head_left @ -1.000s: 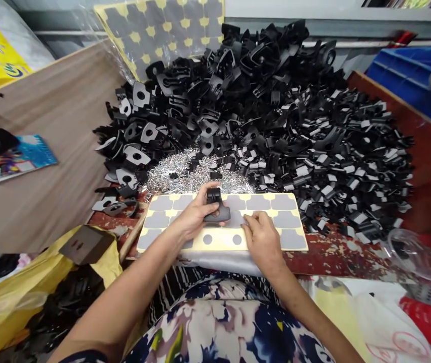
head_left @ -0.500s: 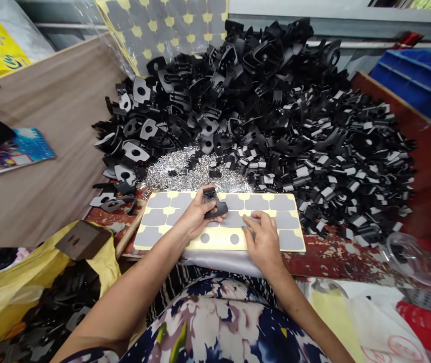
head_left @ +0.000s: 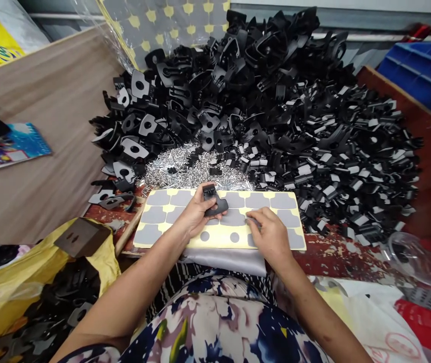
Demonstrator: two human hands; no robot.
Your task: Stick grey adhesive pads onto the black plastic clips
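Note:
A black plastic clip piece [head_left: 218, 205] is gripped in my left hand [head_left: 195, 216], thumb on top, above the middle of a sticker sheet [head_left: 219, 243]. The sheet has a yellow backing with rows of grey shaped stickers and a few grey round ones along its near edge. To the right, my right hand [head_left: 273, 236] is low over the same sheet, thumb and forefinger pinched on the edge of a grey sticker [head_left: 255, 222]. Most of that sticker is hidden by the fingers. Behind the sheet lies a heap of small silver pins [head_left: 177, 169].
A large pile of black plastic clip parts [head_left: 245, 96] rises behind the pins. A wooden board [head_left: 67, 101] stands left, a blue crate [head_left: 419, 75] right. A yellow bag [head_left: 104, 259] of black pieces sits at lower left, a clear plastic cup [head_left: 415, 259] at lower right.
My right hand has shifted slightly right, and its thumb and forefinger have closed on a sticker edge. My left hand still holds the clip piece in almost the same place.

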